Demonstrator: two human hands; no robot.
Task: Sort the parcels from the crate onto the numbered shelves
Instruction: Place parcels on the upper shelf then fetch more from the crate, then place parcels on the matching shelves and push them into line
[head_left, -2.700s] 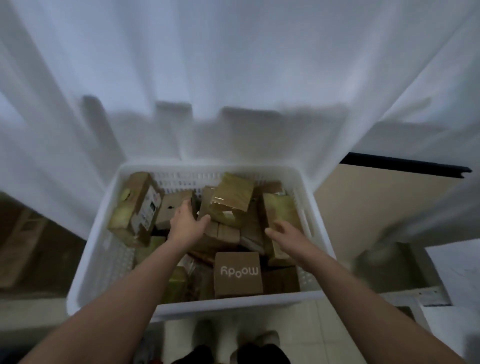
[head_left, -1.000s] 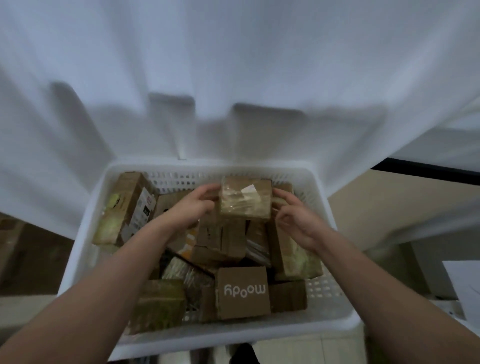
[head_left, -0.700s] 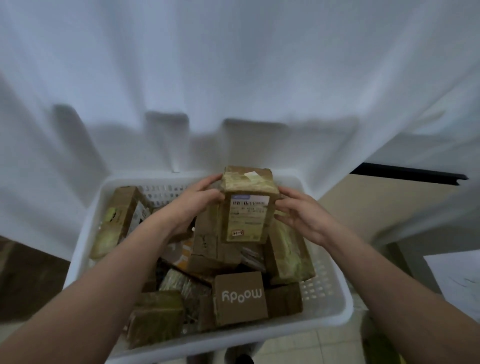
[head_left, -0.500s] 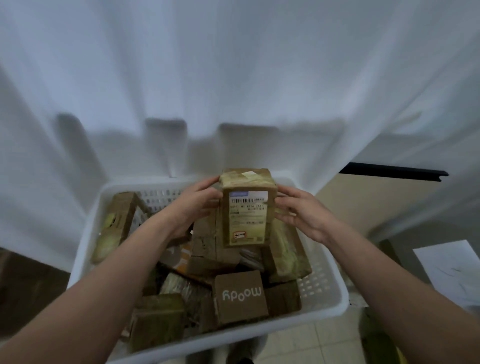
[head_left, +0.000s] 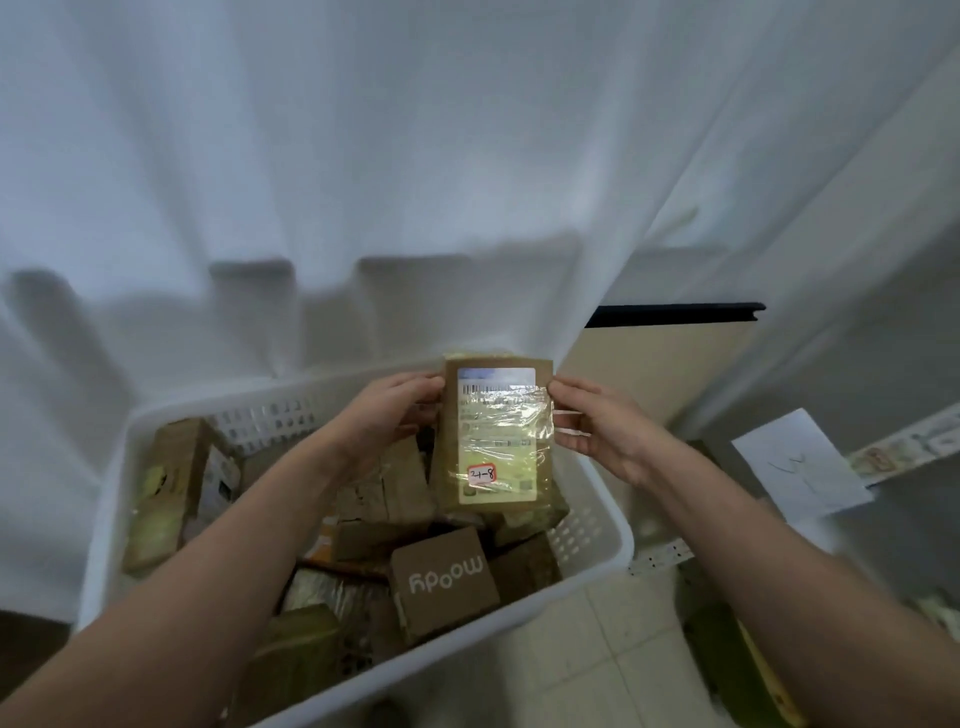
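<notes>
crate: white perforated plastic crate (head_left: 106, 499), below and around the grip, packed with loose brown cardboard parcels.
left hand: left hand (head_left: 387, 415) pinches the lifted parcel's left edge near the top, fingertips only.
parcel: brown cardboard parcel wrapped in clear film (head_left: 496, 441), upright between both hands and clear above the pile, label face towards the camera. looks held that way so the label can be read.
sticker: small white sticker with a red border, handwritten "21-8" (head_left: 482, 474), low on the label, below both grips. probably the shelf code.
right hand: right hand (head_left: 597, 426) pinches the right edge opposite the left. the edge grip leaves the label uncovered.
moody box: brown cardboard box printed "moody" (head_left: 441, 577), in the crate below the grip, untouched.
shelf: pale shelf with a white paper sheet (head_left: 795, 467), well right of the grip. no shelf number legible.
step: reading the code. parcel not yet placed.
</notes>
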